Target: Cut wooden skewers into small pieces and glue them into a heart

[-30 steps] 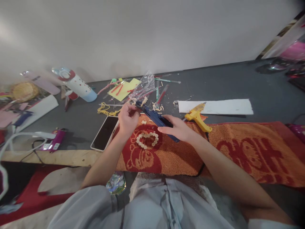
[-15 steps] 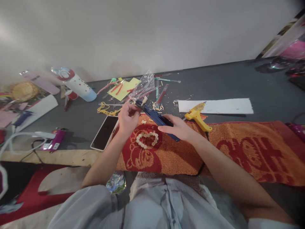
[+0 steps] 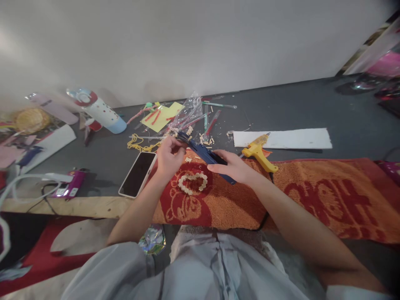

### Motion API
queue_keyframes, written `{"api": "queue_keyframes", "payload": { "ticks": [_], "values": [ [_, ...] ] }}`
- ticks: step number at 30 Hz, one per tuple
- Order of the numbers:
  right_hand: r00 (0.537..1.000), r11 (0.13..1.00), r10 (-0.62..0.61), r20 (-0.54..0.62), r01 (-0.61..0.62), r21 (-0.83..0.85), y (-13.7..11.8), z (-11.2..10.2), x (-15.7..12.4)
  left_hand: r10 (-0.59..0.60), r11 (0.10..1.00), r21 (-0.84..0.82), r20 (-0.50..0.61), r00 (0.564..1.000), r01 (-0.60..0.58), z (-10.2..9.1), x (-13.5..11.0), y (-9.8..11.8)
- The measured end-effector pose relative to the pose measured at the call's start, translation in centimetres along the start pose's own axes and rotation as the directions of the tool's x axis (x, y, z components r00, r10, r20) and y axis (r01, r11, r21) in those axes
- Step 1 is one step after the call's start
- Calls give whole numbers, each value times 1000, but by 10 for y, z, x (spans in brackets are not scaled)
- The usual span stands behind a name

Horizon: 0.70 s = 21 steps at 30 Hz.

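A dark blue tool [image 3: 203, 153] is held slantwise above the near part of the table [image 3: 287, 106], over the far edge of an orange and red towel [image 3: 237, 208]. The right hand [image 3: 230, 166] is wrapped around its nearer end, thumb on top. The left hand [image 3: 170, 156] is at the far tip, thumb and fingers drawn together; whether they pinch the tip or some small piece there, I cannot tell. Just below the tool, on the towel, lies a heart outline [image 3: 189, 191] made of small pale pieces, with a few short sticks [image 3: 188, 159] just beyond it. A phone [image 3: 138, 174] lies beside the left hand, dark screen up, and yellow string [image 3: 136, 143] lies beyond the phone. To the right of the right hand, a yellow glue gun [image 3: 258, 153] rests with its front over a white strip [image 3: 296, 138] and its handle over the towel. Farther back lie yellow paper [image 3: 159, 121] and a clear plastic bag [image 3: 189, 111]; a spotted bottle [image 3: 98, 111] leans to their left.
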State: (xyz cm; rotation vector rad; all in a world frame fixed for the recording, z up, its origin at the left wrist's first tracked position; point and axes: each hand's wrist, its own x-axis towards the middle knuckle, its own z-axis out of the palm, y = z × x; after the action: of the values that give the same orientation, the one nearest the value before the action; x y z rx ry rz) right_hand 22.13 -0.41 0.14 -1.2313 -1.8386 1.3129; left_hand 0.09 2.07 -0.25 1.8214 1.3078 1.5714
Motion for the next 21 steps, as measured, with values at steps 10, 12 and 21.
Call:
{"api": "queue_keyframes", "payload": {
  "ticks": [10,12,21],
  "values": [
    [1000,999,-25,12,25,20,7,0,1,-38,999,-22,21,999,38,-2,1,0],
    [1000,999,-29,11,28,24,7,0,1,-47,999,-16,17,999,47,-2,2,-1],
    [999,999,-44,2,44,30,6,1,1,-49,998,35,-3,999,50,-5,4,-5]
  ]
}}
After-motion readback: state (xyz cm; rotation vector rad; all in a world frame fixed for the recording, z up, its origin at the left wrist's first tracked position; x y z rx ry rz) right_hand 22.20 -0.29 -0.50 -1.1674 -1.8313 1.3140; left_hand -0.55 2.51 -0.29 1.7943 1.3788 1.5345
